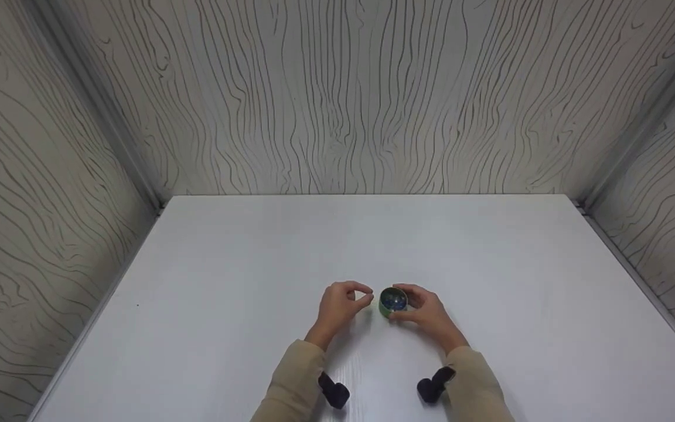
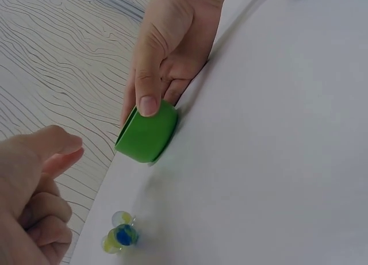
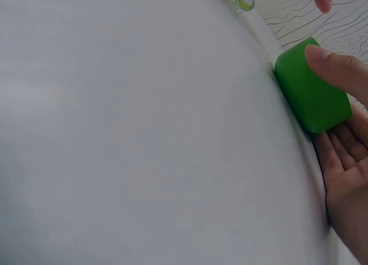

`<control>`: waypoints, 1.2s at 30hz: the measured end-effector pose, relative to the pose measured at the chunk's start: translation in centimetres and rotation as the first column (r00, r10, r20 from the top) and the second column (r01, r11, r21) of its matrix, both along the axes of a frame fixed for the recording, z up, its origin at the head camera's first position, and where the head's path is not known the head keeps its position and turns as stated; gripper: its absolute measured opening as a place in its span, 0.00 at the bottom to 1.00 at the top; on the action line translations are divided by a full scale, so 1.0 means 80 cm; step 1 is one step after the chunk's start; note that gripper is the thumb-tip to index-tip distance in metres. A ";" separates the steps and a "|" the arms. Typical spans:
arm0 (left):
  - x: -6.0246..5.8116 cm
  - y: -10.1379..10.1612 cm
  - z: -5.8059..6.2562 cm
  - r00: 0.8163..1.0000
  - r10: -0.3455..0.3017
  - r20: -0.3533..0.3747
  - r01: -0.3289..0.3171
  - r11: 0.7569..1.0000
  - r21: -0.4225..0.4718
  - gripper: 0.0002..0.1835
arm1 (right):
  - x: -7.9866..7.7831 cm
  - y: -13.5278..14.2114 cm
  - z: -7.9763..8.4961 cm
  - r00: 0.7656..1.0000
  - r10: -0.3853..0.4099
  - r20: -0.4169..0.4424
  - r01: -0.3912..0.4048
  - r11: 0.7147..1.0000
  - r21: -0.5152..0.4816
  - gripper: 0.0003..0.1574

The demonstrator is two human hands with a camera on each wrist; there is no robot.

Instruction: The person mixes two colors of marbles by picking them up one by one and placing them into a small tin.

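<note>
A small green cup (image 1: 385, 310) is held tilted in my right hand (image 1: 428, 313), thumb on its near side and fingers around the far side. Bluish, shiny contents (image 1: 394, 300) show through its mouth in the head view. Just left of the cup, my left hand (image 1: 337, 305) has thumb and index tips close together, with nothing visible between them. Its other fingers are curled, as the left wrist view shows. Several glass marbles (image 2: 126, 234), clear, yellow and blue, lie clustered on the table near the left hand; in the head view they are hidden.
The white tabletop (image 1: 255, 252) spreads around both hands. Wood-grain patterned panels (image 1: 337, 99) rise at the back and on both sides. Black wrist-worn devices (image 1: 336, 394) sit by the cuffs of the tan sleeves (image 1: 293, 381).
</note>
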State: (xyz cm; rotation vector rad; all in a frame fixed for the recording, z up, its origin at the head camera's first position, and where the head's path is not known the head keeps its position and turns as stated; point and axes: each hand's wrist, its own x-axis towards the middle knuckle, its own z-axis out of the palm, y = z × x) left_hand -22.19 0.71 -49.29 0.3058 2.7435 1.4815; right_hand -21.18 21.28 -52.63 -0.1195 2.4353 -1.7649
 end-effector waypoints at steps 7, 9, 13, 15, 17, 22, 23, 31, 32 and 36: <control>-0.001 -0.007 0.002 1.000 0.012 0.004 -0.012 0.999 0.033 0.07 | 0.001 -0.001 0.003 1.000 -0.007 0.012 0.007 1.000 -0.001 0.42; -0.001 -0.009 0.002 1.000 0.011 0.001 -0.011 0.999 0.043 0.07 | 0.002 -0.001 0.004 1.000 -0.011 0.013 0.011 1.000 0.001 0.42; -0.001 -0.012 0.002 1.000 0.018 0.020 -0.019 0.998 0.054 0.07 | 0.003 -0.002 0.004 1.000 -0.017 0.019 0.016 1.000 0.011 0.41; -0.001 -0.014 0.000 0.999 0.025 0.031 -0.027 0.998 0.061 0.07 | 0.003 -0.002 0.004 0.999 -0.021 0.026 0.021 1.000 0.014 0.41; -0.001 -0.016 0.000 0.998 0.033 0.047 -0.036 0.997 0.066 0.07 | 0.003 -0.002 0.003 0.999 -0.027 0.031 0.027 1.000 0.012 0.41; -0.002 -0.021 -0.003 0.999 0.039 0.017 -0.040 0.997 0.071 0.08 | 0.000 -0.001 0.002 0.999 -0.030 0.032 0.030 1.000 0.007 0.42; -0.002 -0.022 -0.003 0.999 0.038 0.012 -0.039 0.997 0.072 0.08 | 0.000 -0.001 0.002 0.999 -0.032 0.036 0.031 0.999 0.006 0.42; -0.004 -0.029 -0.007 0.999 0.041 0.023 -0.042 0.998 0.057 0.07 | 0.000 -0.003 0.003 0.998 -0.044 0.034 0.043 0.999 0.027 0.42; -0.005 -0.030 -0.008 0.999 0.041 0.025 -0.042 0.998 0.056 0.07 | 0.001 -0.003 0.003 0.999 -0.042 0.033 0.041 0.999 0.028 0.42; -0.007 -0.037 -0.010 0.999 0.040 0.031 -0.042 0.998 0.055 0.07 | 0.002 -0.003 0.005 0.998 -0.042 0.039 0.041 0.999 0.021 0.41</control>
